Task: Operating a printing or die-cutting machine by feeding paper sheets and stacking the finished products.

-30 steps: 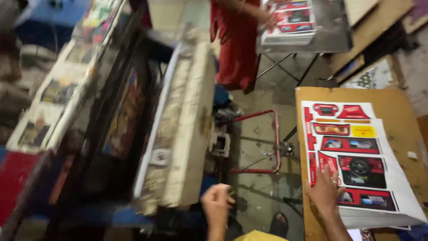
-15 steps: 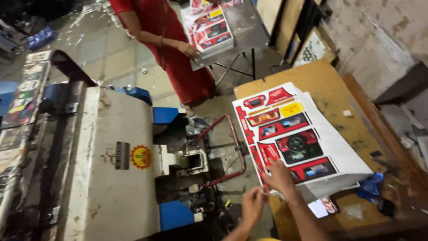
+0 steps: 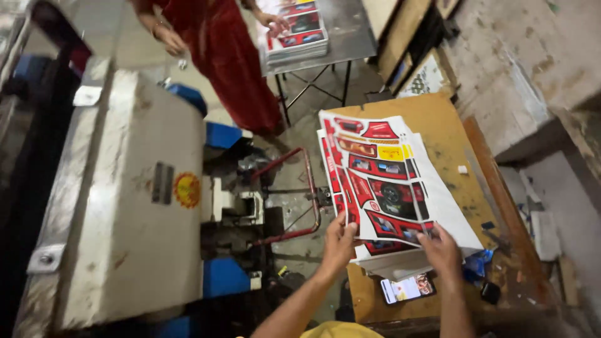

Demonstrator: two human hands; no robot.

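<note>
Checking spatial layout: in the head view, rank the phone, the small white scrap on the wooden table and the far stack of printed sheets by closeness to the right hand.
From the right hand:
1. Phone, just below-left, at the table's near edge.
2. Small white scrap, farther up the wooden table.
3. Far stack of printed sheets, on the metal stand beside another person.

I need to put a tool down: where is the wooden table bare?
The wooden table is bare right of the printed sheet stack. Its near edge is crowded: both hands, a phone, blue scraps.
</note>
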